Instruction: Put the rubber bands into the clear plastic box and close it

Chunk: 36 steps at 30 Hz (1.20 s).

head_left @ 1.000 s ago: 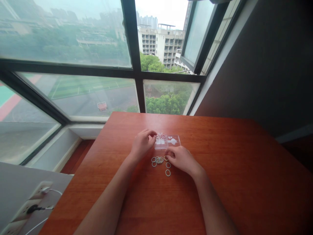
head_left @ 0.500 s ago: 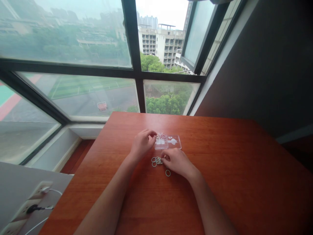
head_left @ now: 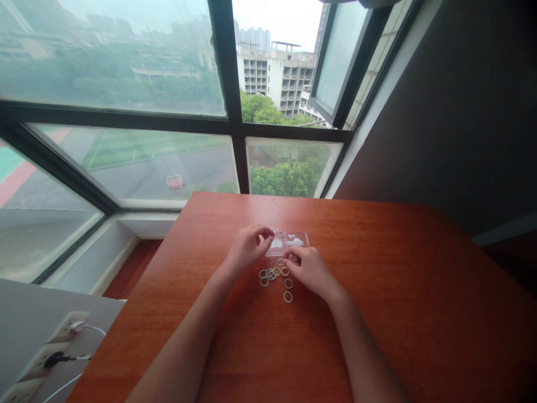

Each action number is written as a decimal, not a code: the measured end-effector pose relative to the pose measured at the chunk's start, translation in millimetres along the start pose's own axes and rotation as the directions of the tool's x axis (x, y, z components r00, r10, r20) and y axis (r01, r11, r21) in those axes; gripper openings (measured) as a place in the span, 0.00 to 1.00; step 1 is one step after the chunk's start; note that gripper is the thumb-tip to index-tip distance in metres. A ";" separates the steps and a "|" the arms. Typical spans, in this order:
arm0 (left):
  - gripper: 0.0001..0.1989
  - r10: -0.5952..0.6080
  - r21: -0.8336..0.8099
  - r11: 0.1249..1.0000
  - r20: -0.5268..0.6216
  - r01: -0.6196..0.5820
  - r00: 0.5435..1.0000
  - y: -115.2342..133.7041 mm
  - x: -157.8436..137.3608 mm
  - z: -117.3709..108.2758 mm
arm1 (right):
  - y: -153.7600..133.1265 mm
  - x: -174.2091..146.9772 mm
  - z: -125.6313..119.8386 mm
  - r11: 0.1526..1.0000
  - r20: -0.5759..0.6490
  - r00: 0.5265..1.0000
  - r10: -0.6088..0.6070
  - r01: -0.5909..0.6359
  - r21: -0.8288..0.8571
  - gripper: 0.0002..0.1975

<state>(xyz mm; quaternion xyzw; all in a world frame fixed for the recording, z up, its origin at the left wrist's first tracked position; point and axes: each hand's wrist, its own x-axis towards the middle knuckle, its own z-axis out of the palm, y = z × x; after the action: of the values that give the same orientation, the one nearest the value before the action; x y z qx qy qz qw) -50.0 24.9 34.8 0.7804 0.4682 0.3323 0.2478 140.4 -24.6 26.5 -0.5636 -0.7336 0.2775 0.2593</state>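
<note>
My right hand (head_left: 308, 268) pinches a pale hair tie (head_left: 279, 261) between thumb and fingers, just above the table near the box. Below it lie several thin pastel hair ties (head_left: 272, 273), some overlapping in a small heap. Two hair ties lie apart in a column, the lower one (head_left: 287, 297) nearer me. My left hand (head_left: 247, 246) is closed at the left edge of a clear plastic box (head_left: 274, 252), its thumb and forefinger drawn together; what they hold, if anything, is too small to make out. Pinkish hair ties (head_left: 280, 235) show inside the box.
The box's clear lid (head_left: 300, 242) lies open to the right, with white printing on it. All this stands on a reddish-brown wooden table (head_left: 403, 302). Windows rise behind the table's far edge. A wall socket strip (head_left: 52, 352) with plugged-in cables is at lower left.
My right hand has moved up and right toward the box with a hair tie, uncovering hair ties on the table. My left hand has shifted slightly right over the box.
</note>
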 end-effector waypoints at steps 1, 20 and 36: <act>0.07 0.011 -0.025 1.000 0.032 -0.010 0.999 1.5 -0.2 -0.2 | 0.8 0.7 0.4 1.000 -0.027 1.000 -0.002 0.002 0.010 0.05; 0.06 0.049 -0.039 0.998 0.137 -0.044 0.989 9.1 -1.4 -6.2 | 1.2 3.4 1.0 0.994 -0.229 0.971 0.060 -0.037 0.103 0.08; 0.08 -0.017 0.158 0.987 0.021 0.013 1.000 -8.9 -2.0 -14.0 | -6.4 1.9 10.6 0.996 -0.023 0.998 0.053 -0.055 -0.075 0.07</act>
<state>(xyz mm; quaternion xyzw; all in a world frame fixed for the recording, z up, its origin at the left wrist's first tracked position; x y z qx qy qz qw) -66.2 28.1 37.2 0.7976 0.4962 0.2835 0.1929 128.3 -25.3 23.5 -0.5956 -0.7253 0.2503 0.2378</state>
